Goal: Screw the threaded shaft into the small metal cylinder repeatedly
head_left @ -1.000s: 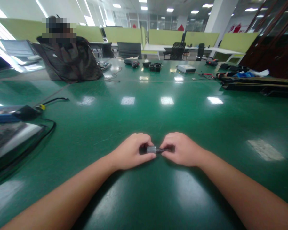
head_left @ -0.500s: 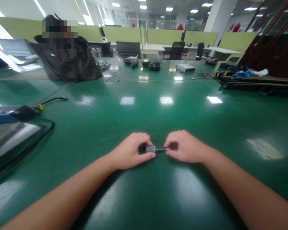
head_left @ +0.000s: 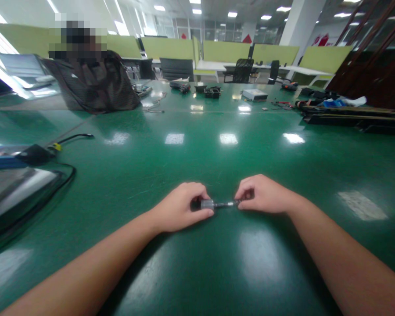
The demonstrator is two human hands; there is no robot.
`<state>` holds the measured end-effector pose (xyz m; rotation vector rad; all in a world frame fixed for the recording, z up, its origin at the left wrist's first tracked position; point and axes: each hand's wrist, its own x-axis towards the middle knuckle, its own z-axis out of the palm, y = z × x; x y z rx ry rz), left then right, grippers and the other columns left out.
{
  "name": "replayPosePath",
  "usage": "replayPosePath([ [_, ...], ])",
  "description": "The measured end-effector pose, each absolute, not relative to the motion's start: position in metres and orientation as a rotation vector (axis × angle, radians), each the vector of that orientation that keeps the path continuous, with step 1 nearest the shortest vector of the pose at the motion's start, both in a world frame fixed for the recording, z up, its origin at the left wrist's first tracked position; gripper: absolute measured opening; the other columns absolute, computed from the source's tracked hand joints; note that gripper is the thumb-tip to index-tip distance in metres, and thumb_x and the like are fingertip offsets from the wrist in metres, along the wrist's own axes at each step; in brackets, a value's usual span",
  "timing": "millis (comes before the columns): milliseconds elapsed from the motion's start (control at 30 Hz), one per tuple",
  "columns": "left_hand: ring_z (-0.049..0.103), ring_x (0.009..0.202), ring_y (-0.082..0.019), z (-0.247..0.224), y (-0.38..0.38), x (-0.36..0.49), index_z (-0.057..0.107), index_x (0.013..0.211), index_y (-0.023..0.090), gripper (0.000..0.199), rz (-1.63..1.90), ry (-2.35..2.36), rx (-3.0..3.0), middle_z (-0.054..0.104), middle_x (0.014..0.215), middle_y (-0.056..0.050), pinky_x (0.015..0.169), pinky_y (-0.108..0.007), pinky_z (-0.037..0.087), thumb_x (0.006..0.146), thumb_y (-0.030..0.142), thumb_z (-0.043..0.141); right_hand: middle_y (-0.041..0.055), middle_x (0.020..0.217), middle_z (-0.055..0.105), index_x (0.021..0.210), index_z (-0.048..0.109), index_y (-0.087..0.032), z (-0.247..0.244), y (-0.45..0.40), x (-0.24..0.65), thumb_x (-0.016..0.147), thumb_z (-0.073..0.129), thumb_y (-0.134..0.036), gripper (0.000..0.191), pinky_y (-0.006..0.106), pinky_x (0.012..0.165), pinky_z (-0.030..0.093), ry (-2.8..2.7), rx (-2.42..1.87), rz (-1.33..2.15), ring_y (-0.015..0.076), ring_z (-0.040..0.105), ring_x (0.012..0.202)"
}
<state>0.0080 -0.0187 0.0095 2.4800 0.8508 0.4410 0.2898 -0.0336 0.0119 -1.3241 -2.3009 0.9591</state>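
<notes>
A short grey cylinder with a thin metal shaft lies level between my two hands, low over the table. My left hand is closed around the cylinder end, thumb below and fingers above. At the shaft's far end, the thumb and fingertips of my right hand are pinched together. The exact kind of the piece is too small to make out. Its right tip is hidden by my right fingertips.
The green tabletop is shiny. At left lie a pale flat device and a black cable. A big dark bag stands behind. Black frames are stacked at right, and a silver box sits at the back.
My right hand has slid right and slightly away along the shaft, showing more of it. My left hand and the grey cylinder have hardly moved.
</notes>
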Motion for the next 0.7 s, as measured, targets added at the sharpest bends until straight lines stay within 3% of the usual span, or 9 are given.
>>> replayPosePath([
  [300,0.06,0.076,-0.016,0.009,-0.017,0.012,0.066,0.09,0.019,0.02,0.464,0.884,2.466,0.065,0.084,0.001,0.072,-0.028,0.042,0.082,0.035,0.075,0.0003,0.077,0.073,0.088,0.078,-0.018,-0.001,-0.041,0.257,0.077,0.08,-0.023,0.012,0.024,0.063,0.046,-2.131,-1.265,0.9,0.0121,0.063,0.066],
  [533,0.06,0.075,-0.015,0.005,-0.017,0.014,0.065,0.091,0.02,0.024,0.5,0.888,2.433,0.065,0.085,0.002,0.069,-0.027,0.042,0.077,0.031,0.08,0.002,0.089,0.075,0.094,0.077,-0.02,-0.004,-0.047,0.245,0.075,0.079,-0.018,0.019,0.026,0.072,0.048,-2.217,-1.147,0.772,0.0149,0.065,0.077],
  [700,0.059,0.074,-0.015,0.007,-0.017,0.014,0.065,0.093,0.019,0.031,0.504,0.875,2.426,0.065,0.084,0.001,0.068,-0.027,0.043,0.077,0.041,0.081,0.0027,0.091,0.075,0.097,0.077,-0.02,-0.004,-0.046,0.248,0.081,0.072,-0.015,0.017,0.027,0.074,0.048,-2.235,-1.155,0.756,0.0151,0.066,0.079],
])
